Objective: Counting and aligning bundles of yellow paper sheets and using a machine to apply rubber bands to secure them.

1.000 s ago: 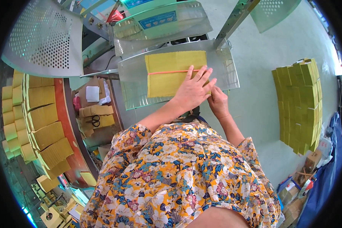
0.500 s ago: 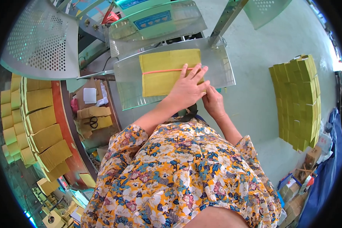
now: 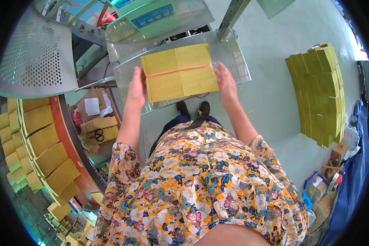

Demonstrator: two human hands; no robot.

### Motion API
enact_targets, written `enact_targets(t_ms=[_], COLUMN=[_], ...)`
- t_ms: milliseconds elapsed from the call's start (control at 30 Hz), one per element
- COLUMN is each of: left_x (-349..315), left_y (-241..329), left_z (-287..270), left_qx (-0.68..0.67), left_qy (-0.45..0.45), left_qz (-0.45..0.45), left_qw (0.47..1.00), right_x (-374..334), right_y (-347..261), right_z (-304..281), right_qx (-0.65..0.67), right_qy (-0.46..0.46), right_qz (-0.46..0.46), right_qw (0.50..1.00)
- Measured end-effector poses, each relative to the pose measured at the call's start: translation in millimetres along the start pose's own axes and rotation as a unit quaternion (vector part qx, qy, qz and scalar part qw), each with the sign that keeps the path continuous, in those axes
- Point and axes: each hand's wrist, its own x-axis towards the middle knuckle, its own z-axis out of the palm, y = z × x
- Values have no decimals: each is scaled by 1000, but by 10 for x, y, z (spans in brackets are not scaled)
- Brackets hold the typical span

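A banded yellow bundle [image 3: 174,81] sits over the clear tray [image 3: 235,55], between its side edges. Your left hand [image 3: 137,90] and right hand [image 3: 227,87] flank it, fingers extended, pressure unclear. Rightward, a yellow stack [image 3: 317,97] stands on pale floor [image 3: 268,92].

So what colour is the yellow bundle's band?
The band is pinkish-red, best in the head view.

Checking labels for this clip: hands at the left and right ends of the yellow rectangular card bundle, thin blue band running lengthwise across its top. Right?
Band colour is wrong: the thin band across the yellow rectangular card bundle is pinkish-red, not blue, as the head view shows.
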Motion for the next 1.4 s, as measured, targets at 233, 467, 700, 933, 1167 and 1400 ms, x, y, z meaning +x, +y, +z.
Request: enact_targets(t_ms=[233,467,700,933,1167,1400], left_x=[51,267,175,-205,378,46], left_y=[-18,-23,-176,108,20,-258], left_z=[45,-260,436,618,-175,648], left_qx=[-32,30,-12,157,136,256], left_qy=[-75,4,-30,-79,-40,-77], left_qz=[-24,-84,-65,-77,-96,-28], left_qw=[996,996,997,981,985,963], right_x=[82,323,206,68,31,269], right_y=[-100,-243,-333,-528,-535,-412], right_z=[-38,-323,42,-445,-1011,-568], right_qx=[11,25,19,9,3,-194], right_qy=[-93,30,27,24,83,27], right_qz=[20,67,73,68,62,97], right_qw=[995,997,997,997,995,976])
